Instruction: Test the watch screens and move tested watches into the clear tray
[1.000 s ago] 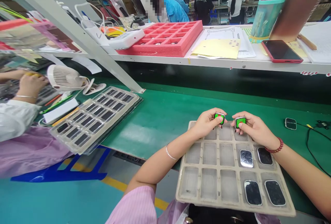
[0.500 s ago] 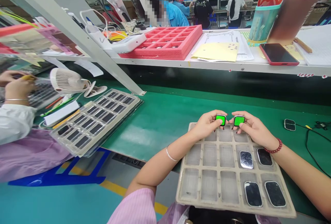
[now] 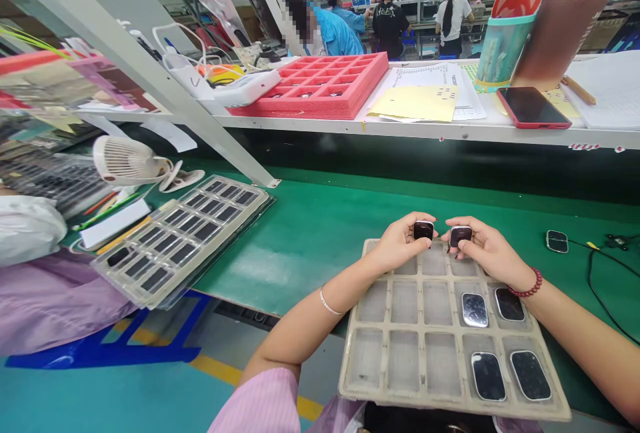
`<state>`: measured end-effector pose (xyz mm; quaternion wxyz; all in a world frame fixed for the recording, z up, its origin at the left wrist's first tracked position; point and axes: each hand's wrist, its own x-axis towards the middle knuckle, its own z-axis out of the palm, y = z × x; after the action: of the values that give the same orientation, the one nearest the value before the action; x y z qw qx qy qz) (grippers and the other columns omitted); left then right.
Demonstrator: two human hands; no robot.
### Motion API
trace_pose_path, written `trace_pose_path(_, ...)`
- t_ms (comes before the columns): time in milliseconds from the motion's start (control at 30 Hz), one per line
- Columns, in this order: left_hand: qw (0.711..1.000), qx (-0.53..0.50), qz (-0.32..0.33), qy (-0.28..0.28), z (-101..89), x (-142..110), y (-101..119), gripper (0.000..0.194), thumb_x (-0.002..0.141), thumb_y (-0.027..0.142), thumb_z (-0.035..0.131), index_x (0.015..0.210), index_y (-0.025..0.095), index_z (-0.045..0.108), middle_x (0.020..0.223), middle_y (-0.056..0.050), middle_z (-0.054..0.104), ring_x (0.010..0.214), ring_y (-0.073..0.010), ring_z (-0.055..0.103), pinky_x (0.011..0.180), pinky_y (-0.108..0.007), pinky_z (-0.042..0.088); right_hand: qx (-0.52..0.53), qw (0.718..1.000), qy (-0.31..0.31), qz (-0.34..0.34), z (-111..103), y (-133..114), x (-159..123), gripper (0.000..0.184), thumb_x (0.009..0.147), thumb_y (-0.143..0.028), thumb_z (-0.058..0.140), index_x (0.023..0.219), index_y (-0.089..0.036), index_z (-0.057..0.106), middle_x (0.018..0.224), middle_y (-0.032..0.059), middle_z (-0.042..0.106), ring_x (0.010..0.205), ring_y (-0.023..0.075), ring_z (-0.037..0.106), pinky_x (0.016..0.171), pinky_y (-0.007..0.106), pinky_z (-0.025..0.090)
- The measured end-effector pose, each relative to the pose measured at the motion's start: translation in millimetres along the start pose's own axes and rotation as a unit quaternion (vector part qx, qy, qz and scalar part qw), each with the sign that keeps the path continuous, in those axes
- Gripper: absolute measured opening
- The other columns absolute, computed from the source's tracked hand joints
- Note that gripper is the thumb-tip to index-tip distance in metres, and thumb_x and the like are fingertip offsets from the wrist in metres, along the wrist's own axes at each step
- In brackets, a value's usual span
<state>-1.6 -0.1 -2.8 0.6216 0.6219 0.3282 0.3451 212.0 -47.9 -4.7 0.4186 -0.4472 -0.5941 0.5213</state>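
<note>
Okay, biggest first: a long green ESD bench mat (image 3: pixel 300 253) runs under a white shelf (image 3: pixel 400 132) holding a red foam tray (image 3: pixel 320 90), papers and a red-cased phone (image 3: pixel 533 108). Far L, a co-worker's sleeve (image 3: pixel 25 230) is near a white desk fan (image 3: pixel 127 161) & a clear tray of dark panels (image 3: pixel 183 240).

On the mat's near edge lies a beige compartment tray (image 3: pixel 450 408), w/ 4 glass-faced square units (image 3: pixel 488 376) in its lower-R cells. Just R of the tray, a loose square unit (image 3: pixel 557 241) lies on the mat near a black cable (image 3: pixel 595 286).

L hand (image 3: pixel 400 243) & R hand (image 3: pixel 493 250) are close together just above the tray's top row, not touching. Neither is spread: each pinches one small unit btwn thumb & curled fingers, dark face up. L unit (image 3: pixel 423 230) & R unit (image 3: pixel 461 236) sit a short gap apart. Cannot tell if either touches the tray.

Best handling looks like edges only: pads on the rims, off the glass, wrists low & steady, so faces stay clean & nothing knocks the cell walls.
</note>
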Motion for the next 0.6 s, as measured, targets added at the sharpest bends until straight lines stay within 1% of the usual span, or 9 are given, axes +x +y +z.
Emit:
trace_pose_path(100, 1.000, -0.009, 0.005, 0.004, -1.0, 1.4, -1.9, 0.035, 0.076, 0.027, 0.071, 0.107, 0.015, 0.059, 0.090, -0.008, 0.068, 0.080, -0.0155, 0.062, 0.074, -0.028, 0.048, -0.009, 1.000, 0.002, -0.007, 0.3, -0.1, -0.8, 0.032, 0.088, -0.026, 0.057, 0.119, -0.021, 0.056, 0.105, 0.0107, 0.071, 0.081, 0.0199, 0.070, 0.071, 0.039, 0.060)
trace_pose_path(233, 1.000, -0.007, 0.019, 0.006, -1.9, 2.8, -3.5, 0.036, 0.075, 0.028, 0.073, 0.106, 0.015, 0.060, 0.090, -0.007, 0.067, 0.079, -0.0148, 0.062, 0.074, -0.027, 0.048, -0.022, 1.000, -0.004, -0.017, 1.9, -0.7, -2.0, 0.041, 0.081, -0.022, 0.064, 0.122, -0.024, 0.055, 0.116, 0.0110, 0.069, 0.095, 0.0228, 0.070, 0.083, 0.043, 0.059)
trace_pose_path(333, 1.000, -0.001, 0.012, 0.012, -1.8, 3.1, -3.8, 0.030, 0.077, 0.027, 0.069, 0.103, 0.015, 0.060, 0.085, -0.006, 0.066, 0.070, -0.0121, 0.059, 0.069, -0.026, 0.047, -0.015, 1.000, -0.017, -0.008, 1.8, -0.8, -1.9, 0.040, 0.084, -0.024, 0.061, 0.123, -0.024, 0.055, 0.117, 0.0116, 0.069, 0.095, 0.0232, 0.071, 0.082, 0.043, 0.059)
trace_pose_path(400, 1.000, 0.005, 0.013, 0.014, -1.3, 2.8, -3.5, 0.032, 0.076, 0.022, 0.068, 0.105, 0.015, 0.059, 0.089, -0.006, 0.067, 0.073, -0.0127, 0.060, 0.071, -0.027, 0.048, -0.007, 1.000, -0.019, -0.005, 1.0, -0.5, -1.6, 0.039, 0.087, -0.026, 0.059, 0.125, -0.023, 0.054, 0.117, 0.0121, 0.070, 0.093, 0.0232, 0.071, 0.080, 0.043, 0.059)
trace_pose_path(500, 1.000, 0.009, 0.019, 0.010, -0.3, 1.9, -2.2, 0.038, 0.074, 0.015, 0.067, 0.110, 0.015, 0.056, 0.095, -0.008, 0.066, 0.084, -0.0151, 0.062, 0.078, -0.028, 0.048, -0.005, 1.000, -0.017, -0.002, 0.3, -0.3, -1.5, 0.040, 0.087, -0.025, 0.059, 0.126, -0.023, 0.054, 0.119, 0.0123, 0.069, 0.094, 0.0232, 0.070, 0.081, 0.044, 0.059)
trace_pose_path(600, 1.000, 0.010, 0.015, 0.006, 0.0, 1.3, -1.2, 0.040, 0.073, 0.013, 0.064, 0.113, 0.014, 0.055, 0.098, -0.009, 0.066, 0.089, -0.0163, 0.063, 0.080, -0.029, 0.048, -0.011, 1.000, -0.009, -0.001, 0.4, -0.1, -1.9, 0.039, 0.087, -0.025, 0.059, 0.126, -0.024, 0.055, 0.119, 0.0121, 0.069, 0.093, 0.0233, 0.070, 0.081, 0.045, 0.059)
